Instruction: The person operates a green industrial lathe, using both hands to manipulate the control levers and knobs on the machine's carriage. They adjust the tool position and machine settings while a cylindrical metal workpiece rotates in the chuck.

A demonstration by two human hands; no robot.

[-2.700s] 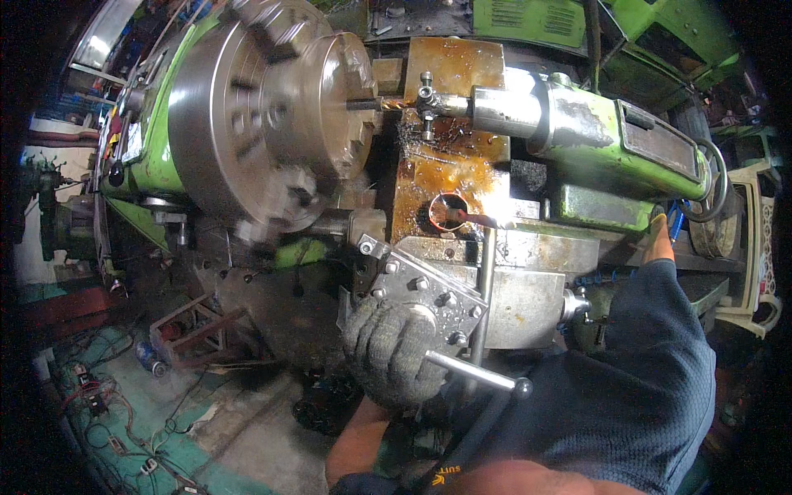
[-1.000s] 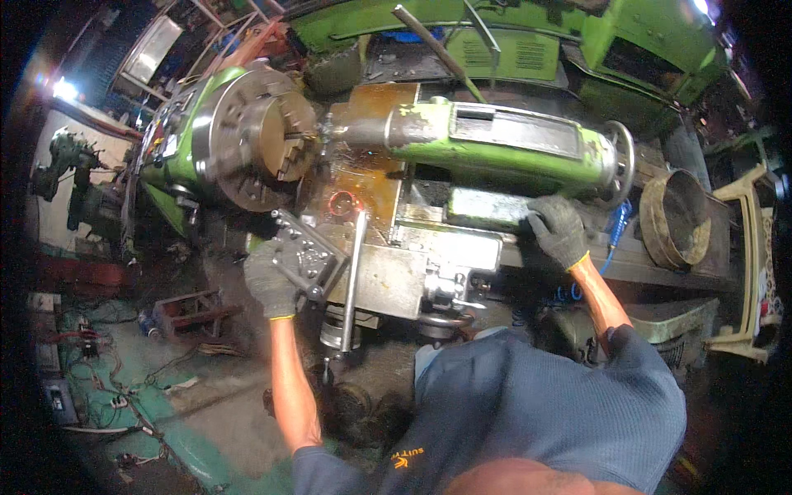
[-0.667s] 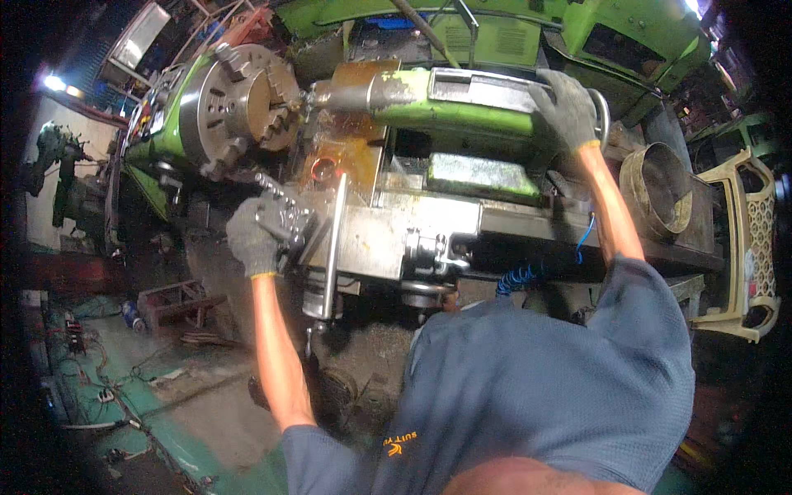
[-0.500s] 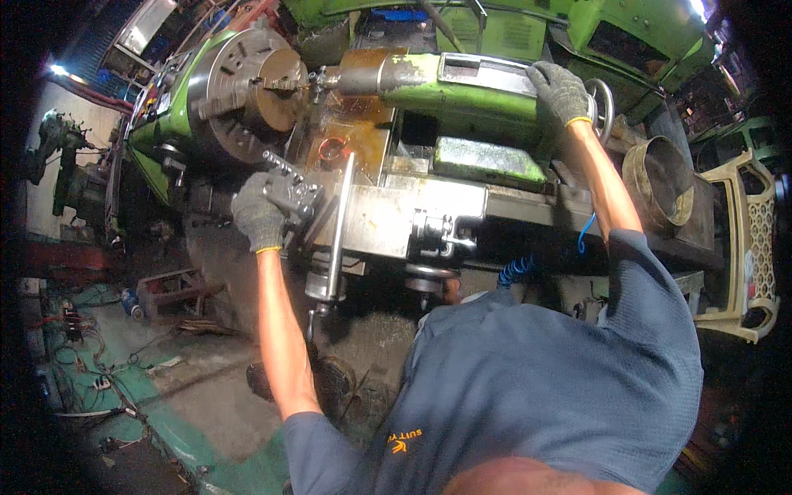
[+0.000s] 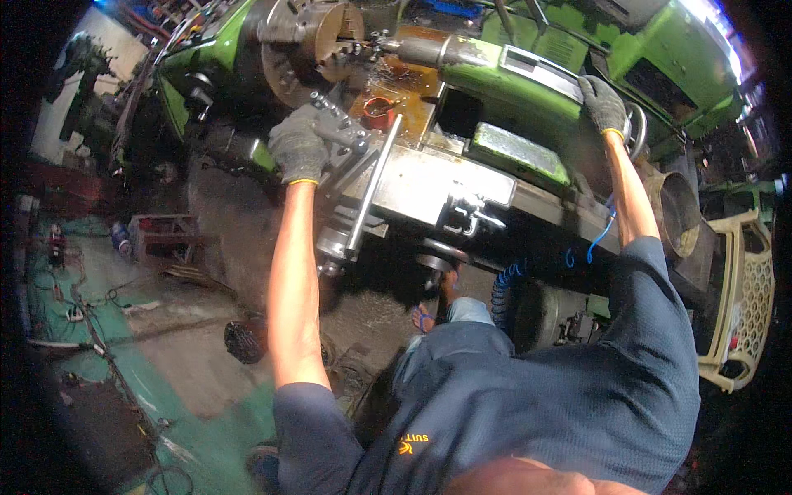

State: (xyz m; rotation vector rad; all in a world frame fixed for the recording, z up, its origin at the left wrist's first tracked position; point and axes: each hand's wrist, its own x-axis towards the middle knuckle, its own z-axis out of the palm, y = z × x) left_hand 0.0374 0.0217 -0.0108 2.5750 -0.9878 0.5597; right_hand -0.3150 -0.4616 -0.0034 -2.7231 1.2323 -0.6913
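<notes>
My left hand (image 5: 299, 147), in a grey glove with a yellow cuff, is closed against the left side of the steel tool post (image 5: 351, 139) on a lathe; its fingertips are partly hidden. My right hand (image 5: 604, 106), gloved alike, lies with its fingers stretched over the right end of the green tailstock (image 5: 472, 68), beside a handwheel (image 5: 638, 130). Far left of the tailstock, the big round chuck (image 5: 301, 41) faces its tip. A bright metal bar (image 5: 375, 183) slants across the carriage (image 5: 417, 183), just right of the tool post.
A red cup (image 5: 379, 113) stands on the oily brown tray behind the carriage. Crank handles (image 5: 474, 214) jut toward me. At right are a rusty metal ring (image 5: 678, 216) and a cream perforated frame (image 5: 747, 289). A blue coiled hose (image 5: 501, 293) hangs below; cables (image 5: 82, 313) cross the left floor.
The view has shifted, so the lathe sits higher and further right. Both hands keep about the same places on the machine.
</notes>
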